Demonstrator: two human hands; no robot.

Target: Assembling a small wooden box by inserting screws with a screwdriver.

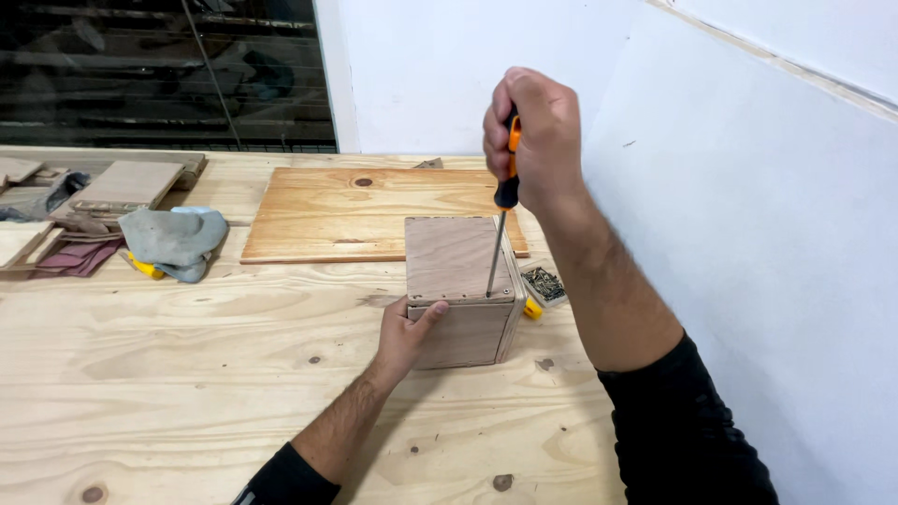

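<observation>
Just right of the frame's centre, our right hand (531,140) has its fingers curled tight around the orange-and-black handle of a screwdriver (503,220), which stands nearly upright with its tip on the top panel of a small plywood box (460,290), near that panel's front right corner. Our left hand (404,335) steadies the box from the lower left: the thumb lies on the front top edge, and the other fingers lie flat and together against the left face.

Along the top panel's front edge we make out a row of small dark dots, probably screws already driven; whether the one under the tip is fully seated we cannot tell. By our judgement the panel is mostly fastened and this corner is among the last points.

Touching the box's right side sits a small tray of screws (543,284). Behind it lies a flat pine board (365,213) on the workbench (187,374). Toward the upper left we see a grey cloth (174,240), sandpaper sheets (75,257) and wood offcuts (122,185).
</observation>
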